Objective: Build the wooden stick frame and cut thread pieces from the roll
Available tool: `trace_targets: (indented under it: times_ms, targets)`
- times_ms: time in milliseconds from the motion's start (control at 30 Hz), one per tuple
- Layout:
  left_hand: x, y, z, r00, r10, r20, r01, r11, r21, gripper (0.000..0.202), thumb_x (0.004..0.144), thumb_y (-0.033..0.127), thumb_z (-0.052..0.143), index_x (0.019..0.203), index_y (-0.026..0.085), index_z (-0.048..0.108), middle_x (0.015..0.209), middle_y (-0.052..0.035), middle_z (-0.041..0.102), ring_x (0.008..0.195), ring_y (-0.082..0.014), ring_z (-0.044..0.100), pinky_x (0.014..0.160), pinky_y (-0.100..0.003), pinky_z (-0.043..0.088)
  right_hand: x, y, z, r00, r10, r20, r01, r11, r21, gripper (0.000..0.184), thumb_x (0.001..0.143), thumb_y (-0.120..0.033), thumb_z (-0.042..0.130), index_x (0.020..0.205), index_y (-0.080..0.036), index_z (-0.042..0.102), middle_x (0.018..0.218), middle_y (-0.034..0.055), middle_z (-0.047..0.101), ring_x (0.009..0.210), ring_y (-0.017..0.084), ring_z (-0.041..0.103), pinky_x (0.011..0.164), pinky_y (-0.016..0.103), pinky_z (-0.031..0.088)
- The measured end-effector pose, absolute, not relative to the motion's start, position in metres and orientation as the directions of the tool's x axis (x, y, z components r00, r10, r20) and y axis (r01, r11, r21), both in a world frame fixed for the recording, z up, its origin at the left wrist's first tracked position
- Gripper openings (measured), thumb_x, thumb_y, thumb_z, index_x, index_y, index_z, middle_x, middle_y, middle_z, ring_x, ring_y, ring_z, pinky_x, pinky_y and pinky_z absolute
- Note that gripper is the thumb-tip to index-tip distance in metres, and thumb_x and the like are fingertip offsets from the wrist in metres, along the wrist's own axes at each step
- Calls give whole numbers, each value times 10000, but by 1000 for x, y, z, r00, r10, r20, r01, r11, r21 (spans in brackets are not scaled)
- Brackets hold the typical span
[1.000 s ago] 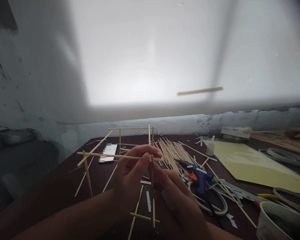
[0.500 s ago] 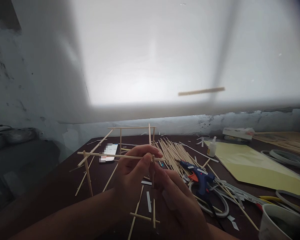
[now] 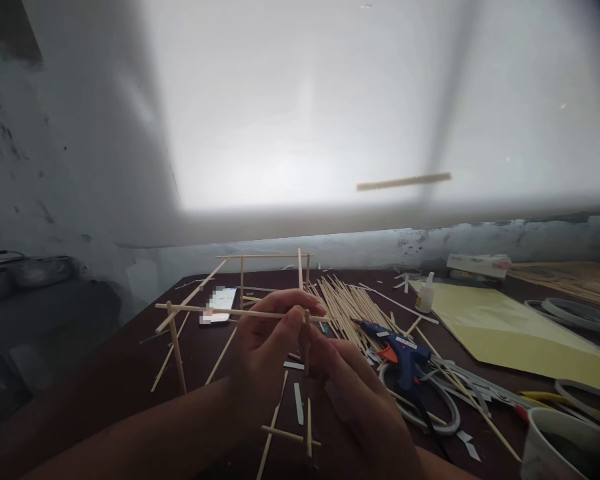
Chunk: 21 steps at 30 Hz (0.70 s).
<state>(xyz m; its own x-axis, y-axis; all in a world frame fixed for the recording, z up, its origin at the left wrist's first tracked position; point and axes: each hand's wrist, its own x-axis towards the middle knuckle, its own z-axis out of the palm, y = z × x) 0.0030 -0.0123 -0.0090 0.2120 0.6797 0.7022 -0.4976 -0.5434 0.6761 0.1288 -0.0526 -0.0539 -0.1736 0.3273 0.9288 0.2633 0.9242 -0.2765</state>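
Note:
My left hand (image 3: 267, 350) pinches a thin horizontal wooden stick (image 3: 205, 310) of a stick frame (image 3: 240, 280) that stands on the dark table (image 3: 130, 373). Right below it, my right hand (image 3: 353, 393) pinches a short upright stick (image 3: 307, 343) held against that horizontal one. Both hands meet at the joint, fingers closed. More frame pieces lie flat under my wrists.
A pile of loose sticks (image 3: 345, 303) lies behind the hands. A blue glue gun (image 3: 395, 350), tape rolls (image 3: 430, 403), a small glue bottle (image 3: 425, 293), yellow sheet (image 3: 510, 330), phone (image 3: 219, 303) and white cup (image 3: 565, 447) lie around. A wall rises behind.
None in the hands or sticks; another person's hand at the far right a second ago has left the view.

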Motion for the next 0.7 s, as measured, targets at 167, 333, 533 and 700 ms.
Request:
trace_targets:
  times_ms: [167, 333, 533, 700]
  targets:
    - [3, -13, -8, 210, 677, 705, -496, -548, 674, 184, 941, 249, 526, 976, 201, 700, 910, -47, 713, 524, -87, 590, 512, -215, 494, 128, -53, -52, -160, 331, 930, 271, 920, -281, 674, 862, 4, 443, 1473, -268, 353, 1206, 101, 555, 977, 187, 604, 763, 307, 568]
    - [3, -14, -9, 215, 685, 696, -499, -535, 681, 185, 946, 241, 517, 975, 199, 696, 918, -45, 709, 531, -83, 586, 511, -208, 492, 128, -53, -53, -154, 340, 928, 285, 914, -288, 652, 860, -3, 449, 1462, -241, 374, 1197, 110, 558, 1016, 205, 596, 768, 318, 568]
    - [3, -14, -9, 225, 689, 689, -499, -526, 689, 181, 945, 247, 524, 973, 197, 695, 916, -44, 712, 518, -79, 585, 514, -211, 491, 130, -53, -52, -180, 329, 927, 244, 928, -282, 690, 848, 31, 448, 1472, -249, 352, 1214, 98, 531, 967, 170, 586, 779, 295, 556]
    - [3, -14, -9, 225, 693, 685, -491, -527, 694, 178, 942, 266, 529, 969, 204, 694, 883, -44, 715, 521, -89, 583, 512, -215, 490, 129, -53, -51, -182, 342, 922, 258, 921, -291, 682, 849, 25, 452, 1468, -245, 362, 1214, 96, 538, 1044, 192, 574, 804, 297, 550]
